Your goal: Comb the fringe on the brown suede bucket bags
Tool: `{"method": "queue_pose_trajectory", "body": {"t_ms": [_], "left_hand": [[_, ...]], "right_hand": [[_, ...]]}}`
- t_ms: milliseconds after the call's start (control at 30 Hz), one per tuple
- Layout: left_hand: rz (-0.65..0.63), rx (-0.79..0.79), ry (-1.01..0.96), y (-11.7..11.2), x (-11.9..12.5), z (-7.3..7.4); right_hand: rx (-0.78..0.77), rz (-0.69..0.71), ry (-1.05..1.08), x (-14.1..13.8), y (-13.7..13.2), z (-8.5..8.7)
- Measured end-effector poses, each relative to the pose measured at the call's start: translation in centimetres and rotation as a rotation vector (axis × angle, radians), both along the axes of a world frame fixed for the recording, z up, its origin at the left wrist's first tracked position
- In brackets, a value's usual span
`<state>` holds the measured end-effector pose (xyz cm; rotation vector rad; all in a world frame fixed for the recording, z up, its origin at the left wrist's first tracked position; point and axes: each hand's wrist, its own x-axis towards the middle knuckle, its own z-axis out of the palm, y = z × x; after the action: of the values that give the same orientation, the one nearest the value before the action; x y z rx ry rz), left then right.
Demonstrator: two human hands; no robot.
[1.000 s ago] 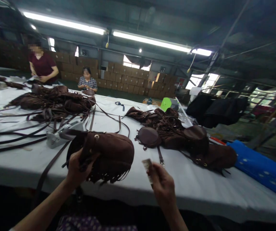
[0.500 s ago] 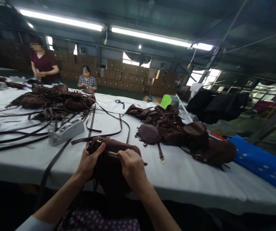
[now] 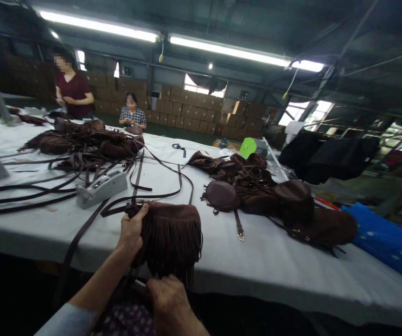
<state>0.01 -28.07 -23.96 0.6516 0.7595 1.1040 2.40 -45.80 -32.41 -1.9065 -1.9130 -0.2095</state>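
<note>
A dark brown fringed bag point(image 3: 176, 215) rests at the front edge of the table, its fringe hanging toward me. My left hand point(image 3: 132, 233) is closed on the bag's upper left corner, thumb on top by the small metal fittings. Below the fringe, my right hand point(image 3: 169, 298) is closed around a thin, light-coloured tool point(image 3: 139, 283) that points left; its kind cannot be made out. A brown strap point(image 3: 116, 205) runs from the bag's left end across the white-covered table point(image 3: 222, 261).
A grey tape dispenser point(image 3: 101, 189) stands left of the bag. Brown bags point(image 3: 92, 140) are heaped behind it, and another pile point(image 3: 257, 186) lies right. Blue material point(image 3: 390, 242) lies at the right edge. Two people point(image 3: 74, 93) work across the table.
My right hand has moved down from the bag's top to below the fringe with the thin tool. The bag's fringed front is now uncovered. My left hand keeps its hold.
</note>
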Motion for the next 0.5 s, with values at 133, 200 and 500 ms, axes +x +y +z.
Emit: {"method": "queue_pose_trajectory", "body": {"t_ms": [133, 200, 500], "left_hand": [[-0.185, 0.242, 0.177, 0.3, 0.6, -1.5], [-0.176, 0.349, 0.294, 1.6, 0.8, -2.4], [0.242, 0.674, 0.733, 3.3, -5.5, -3.2]], "right_hand": [[0.008, -0.041, 0.064, 1.0, 0.2, 2.2], [-0.007, -0.077, 0.160, 1.6, 0.3, 3.7], [-0.018, -0.281, 0.767, 3.4, 0.5, 6.2]]}}
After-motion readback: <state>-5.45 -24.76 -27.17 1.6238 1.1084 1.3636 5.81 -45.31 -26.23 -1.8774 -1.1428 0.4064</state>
